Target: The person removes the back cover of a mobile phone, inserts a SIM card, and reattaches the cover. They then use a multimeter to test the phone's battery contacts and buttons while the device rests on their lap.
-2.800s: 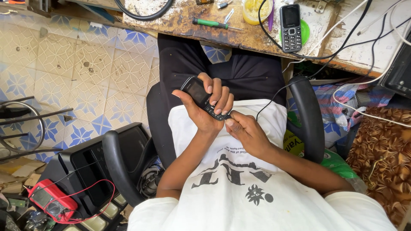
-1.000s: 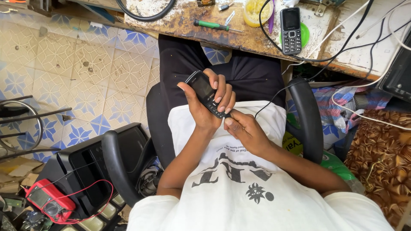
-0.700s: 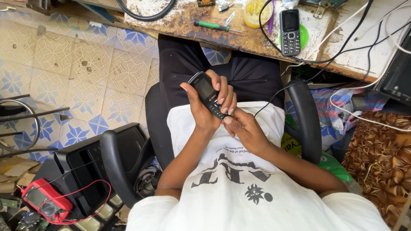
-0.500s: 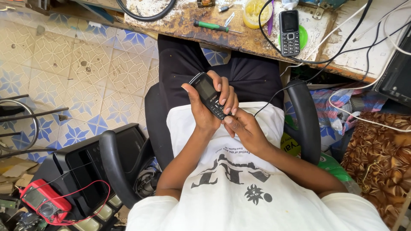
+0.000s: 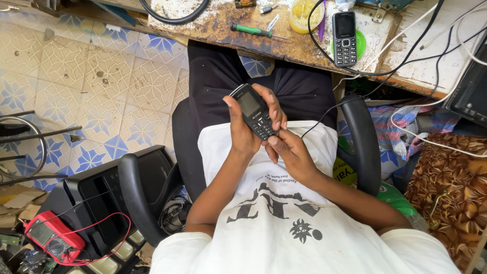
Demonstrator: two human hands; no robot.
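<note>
A small black keypad phone (image 5: pixel 255 110) is upright in front of my chest, over my lap, screen facing me. My left hand (image 5: pixel 244 129) wraps around it from the left, with fingers curled behind its right edge. My right hand (image 5: pixel 287 150) sits just below and to the right, with its fingertips touching the phone's lower end near the keypad. I am seated in a black armchair (image 5: pixel 359 137), wearing a white printed shirt and black trousers.
A worn wooden bench (image 5: pixel 299 43) ahead carries a second black keypad phone (image 5: pixel 345 31) on a green disc, a green screwdriver (image 5: pixel 251 30), a yellow tub (image 5: pixel 305 12) and black and white cables. A red multimeter (image 5: pixel 55 242) lies at lower left on black equipment. The floor is patterned tile.
The phone has been turned in my hands from a tilted, sideways hold to upright with its screen toward me. My right hand stays at its lower end.
</note>
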